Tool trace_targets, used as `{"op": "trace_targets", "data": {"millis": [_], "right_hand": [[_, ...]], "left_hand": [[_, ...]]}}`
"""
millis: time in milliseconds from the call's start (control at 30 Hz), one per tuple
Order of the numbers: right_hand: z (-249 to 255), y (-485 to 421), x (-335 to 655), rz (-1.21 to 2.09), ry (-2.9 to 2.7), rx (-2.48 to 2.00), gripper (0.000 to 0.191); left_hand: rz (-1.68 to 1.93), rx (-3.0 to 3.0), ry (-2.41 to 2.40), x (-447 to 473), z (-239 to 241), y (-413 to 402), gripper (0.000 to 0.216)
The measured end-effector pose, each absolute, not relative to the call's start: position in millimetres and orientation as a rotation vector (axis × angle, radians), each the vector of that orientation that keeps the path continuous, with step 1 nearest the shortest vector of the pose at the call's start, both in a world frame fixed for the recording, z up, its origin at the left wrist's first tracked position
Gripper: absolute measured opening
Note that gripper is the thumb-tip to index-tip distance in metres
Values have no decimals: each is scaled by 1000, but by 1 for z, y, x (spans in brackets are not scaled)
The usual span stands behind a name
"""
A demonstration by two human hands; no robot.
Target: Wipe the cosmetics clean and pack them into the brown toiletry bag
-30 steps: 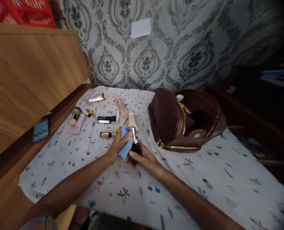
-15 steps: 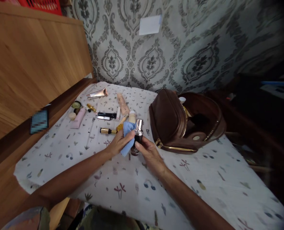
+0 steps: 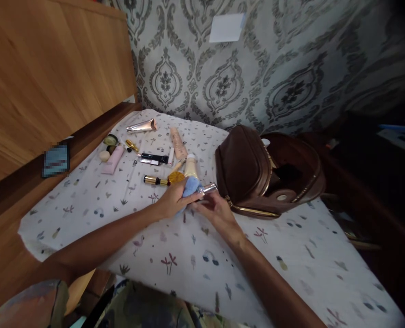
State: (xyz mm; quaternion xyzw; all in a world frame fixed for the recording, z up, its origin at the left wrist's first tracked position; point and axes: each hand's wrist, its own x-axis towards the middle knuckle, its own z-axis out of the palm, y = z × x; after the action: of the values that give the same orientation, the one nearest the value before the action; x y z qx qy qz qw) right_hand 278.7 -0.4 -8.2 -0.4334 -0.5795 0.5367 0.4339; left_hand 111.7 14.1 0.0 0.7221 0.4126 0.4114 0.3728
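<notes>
My left hand (image 3: 175, 199) is closed round a blue cloth (image 3: 191, 186), pressing it to a small bottle with a shiny silver cap (image 3: 209, 188). Fingers of my right hand (image 3: 219, 214) grip the same bottle, which lies tilted with its cap toward the right; its dark body is mostly hidden by the hands and cloth. Just beyond the cloth are a cream tube with a white cap (image 3: 190, 166) and an amber-yellow item (image 3: 176, 177). A black and gold tube (image 3: 155, 180) lies left of them.
An open brown leather bag (image 3: 243, 166) stands at the right. Several cosmetics lie at the back left, among them a pink tube (image 3: 113, 160), a rose-gold tube (image 3: 142, 125) and a peach tube (image 3: 178, 143). A wooden cabinet (image 3: 58, 68) borders the patterned cloth-covered table (image 3: 134, 282).
The bottle has tipped from upright to lying over, cap toward the right. Both hands have shifted with it, and the blue cloth is now bunched against it. The view has moved slightly.
</notes>
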Motion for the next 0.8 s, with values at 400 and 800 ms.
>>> {"op": "trace_targets", "data": {"millis": [400, 800], "right_hand": [[4, -1, 288, 1204, -1482, -1092, 40], [19, -1, 301, 1189, -1625, -930, 41]], "left_hand": [[1157, 1834, 1112, 108, 3, 17, 45], [518, 1219, 656, 95, 7, 22, 47]]}}
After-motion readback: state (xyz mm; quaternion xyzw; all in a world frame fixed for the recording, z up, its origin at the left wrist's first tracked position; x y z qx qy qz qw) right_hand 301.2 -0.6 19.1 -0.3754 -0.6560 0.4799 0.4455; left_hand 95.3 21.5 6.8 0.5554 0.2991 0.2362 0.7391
